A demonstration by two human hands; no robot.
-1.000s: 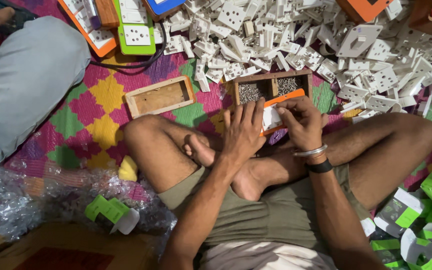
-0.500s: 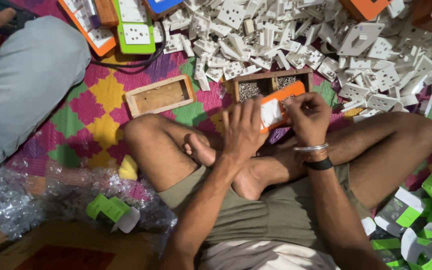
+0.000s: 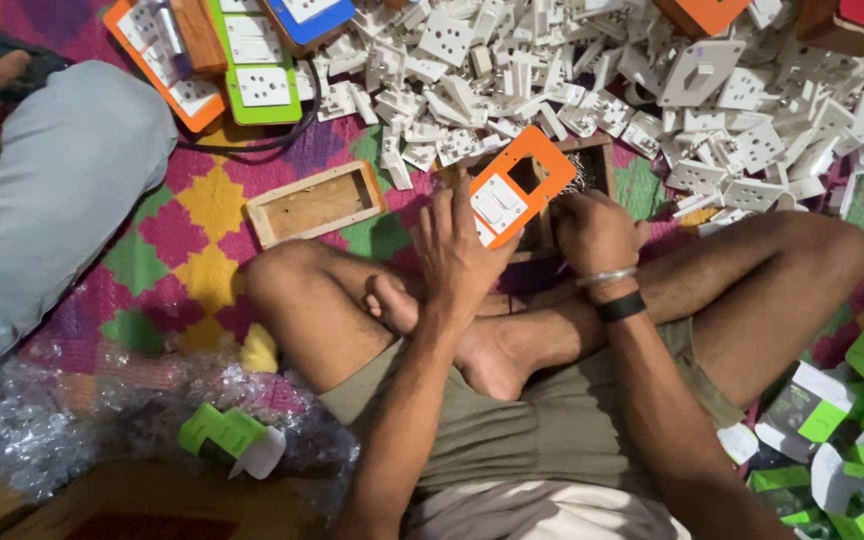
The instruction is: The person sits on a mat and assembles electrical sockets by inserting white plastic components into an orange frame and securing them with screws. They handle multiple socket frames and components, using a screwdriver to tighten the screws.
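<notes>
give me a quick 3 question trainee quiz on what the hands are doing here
1. True or false: both hands touch the orange switch plate.
2. What lies left of the left hand on the mat? A) empty wooden box B) kettle C) shoe
3. The white parts heap lies beyond the ____ box under the plate.

Key: 1 true, with the right hand at its lower edge; 2 A, the empty wooden box; 3 wooden.

Single head-worn view, looking steeply down from above the sitter's own crossed legs (image 3: 552,330) — close, at arm's reach. Facing forward across the patterned mat (image 3: 192,240) toward the heap of white switch parts (image 3: 572,80) along the top edge — no second view sharing it.
</notes>
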